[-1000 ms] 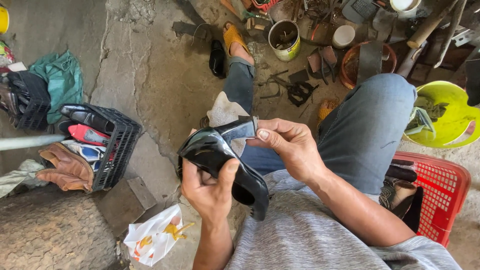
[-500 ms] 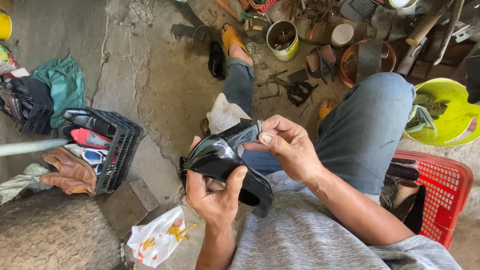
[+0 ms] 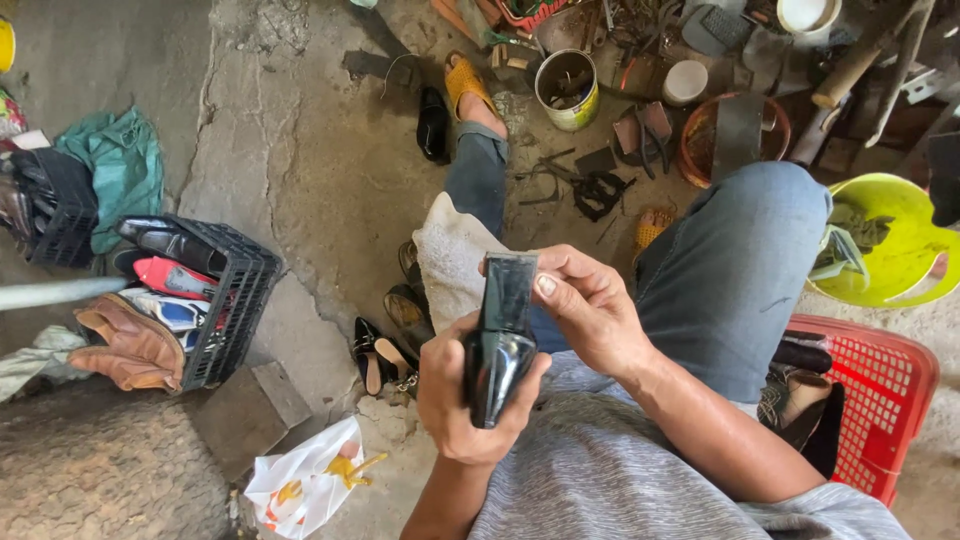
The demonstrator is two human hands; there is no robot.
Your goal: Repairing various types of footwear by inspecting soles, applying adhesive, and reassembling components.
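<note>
I hold a glossy black shoe (image 3: 500, 345) over my lap, turned edge-on to the camera with its narrow side up. My left hand (image 3: 470, 400) wraps around its lower part from beneath. My right hand (image 3: 590, 310) grips its upper end, thumb pressed on the top edge. A pale cloth (image 3: 450, 255) lies over my left knee just behind the shoe. Both my legs are in blue jeans.
A black crate (image 3: 235, 300) of shoes and a brown boot (image 3: 125, 345) sit at left. A red basket (image 3: 880, 400) and yellow-green basin (image 3: 900, 235) are at right. A tin can (image 3: 568, 90), tools and scraps lie ahead. Black heels (image 3: 375, 355) and a white plastic bag (image 3: 300, 490) lie near.
The shoe has been rotated from lying broadside across my hands to standing edge-on. My right hand shifted to its upper end; the left hand stays under it.
</note>
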